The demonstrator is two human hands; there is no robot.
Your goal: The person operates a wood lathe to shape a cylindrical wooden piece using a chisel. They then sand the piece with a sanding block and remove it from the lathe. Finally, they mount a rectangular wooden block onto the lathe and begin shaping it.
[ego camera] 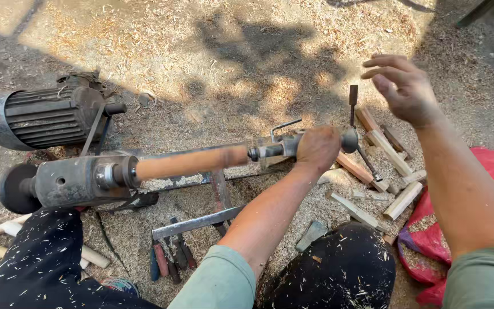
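Note:
A round wooden rod (187, 162) is mounted lengthwise in a small ground-level lathe, between the headstock (72, 180) on the left and the tailstock (275, 150) on the right. My left hand (317, 147) grips the tailstock's body near its round knob (349, 140). My right hand (401, 88) hovers above and to the right of it, fingers spread, holding nothing.
A grey electric motor (41, 117) sits behind the headstock. Several cut wooden blocks (384, 171) lie at the right with a chisel (353, 103). Turning tools (170, 257) rest under the lathe bed. A red bag (487, 171) lies far right. Sawdust covers the ground.

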